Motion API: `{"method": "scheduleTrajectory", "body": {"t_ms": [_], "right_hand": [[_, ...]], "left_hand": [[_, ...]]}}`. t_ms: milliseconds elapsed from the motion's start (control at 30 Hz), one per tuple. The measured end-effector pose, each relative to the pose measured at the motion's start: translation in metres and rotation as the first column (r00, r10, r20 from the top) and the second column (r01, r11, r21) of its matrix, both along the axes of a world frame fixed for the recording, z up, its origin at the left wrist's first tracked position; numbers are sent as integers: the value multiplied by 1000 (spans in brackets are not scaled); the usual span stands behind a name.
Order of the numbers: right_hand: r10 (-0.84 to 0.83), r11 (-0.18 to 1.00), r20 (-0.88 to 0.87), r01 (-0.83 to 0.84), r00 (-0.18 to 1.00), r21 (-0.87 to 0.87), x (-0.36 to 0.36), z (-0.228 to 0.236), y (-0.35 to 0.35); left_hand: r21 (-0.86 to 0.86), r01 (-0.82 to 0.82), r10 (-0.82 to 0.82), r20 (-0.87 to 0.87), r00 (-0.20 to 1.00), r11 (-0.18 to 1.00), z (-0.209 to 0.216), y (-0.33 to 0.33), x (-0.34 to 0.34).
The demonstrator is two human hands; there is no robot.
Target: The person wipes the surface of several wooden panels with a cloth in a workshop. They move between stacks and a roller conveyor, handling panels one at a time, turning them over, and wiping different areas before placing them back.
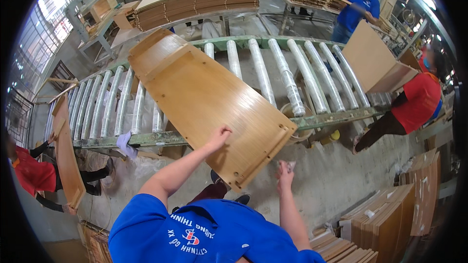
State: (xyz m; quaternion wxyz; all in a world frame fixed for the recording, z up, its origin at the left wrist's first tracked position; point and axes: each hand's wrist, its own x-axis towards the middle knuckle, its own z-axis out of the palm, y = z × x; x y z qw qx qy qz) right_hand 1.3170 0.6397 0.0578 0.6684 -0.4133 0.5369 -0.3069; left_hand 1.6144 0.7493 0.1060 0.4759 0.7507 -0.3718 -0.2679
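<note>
A long, varnished wooden panel lies slantwise across the roller conveyor, with its near end sticking out toward me. Raised strips and small holes run along its ends. Above the panel's near half is my left hand, fingers curled closed; whatever they may hold is hidden. My right hand is off the panel's near right corner, closed around a small pale crumpled thing whose kind I cannot make out.
The roller conveyor runs left to right, with a lilac cloth on its near rail. At left a person holds a wooden panel; at right another is beside a large box. Board stacks stand at lower right.
</note>
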Motion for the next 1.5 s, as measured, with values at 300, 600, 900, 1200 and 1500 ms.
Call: {"method": "scheduleTrajectory", "body": {"t_ms": [300, 600, 900, 1200, 1500], "right_hand": [[-438, 896, -2, 436, 899, -84, 36, -5, 23], [-578, 814, -314, 503, 753, -290, 39, 5, -21], [-586, 806, -490, 522, 645, -277, 37, 12, -107], [-318, 930, -264, 246, 911, -272, -17, 38, -380], [-38, 760, -447, -265, 894, -594, 53, 82, -610]], "left_hand": [[182, -490, 235, 704, 670, 852, 17, -10, 255], [262, -586, 199, 771, 605, 767, 13, -67, 365], [237, -576, 246, 732, 636, 782, 11, -67, 368], [423, -701, 405, 598, 692, 574, 21, -83, 217], [468, -730, 468, 563, 681, 498, 18, -120, 110]]}}
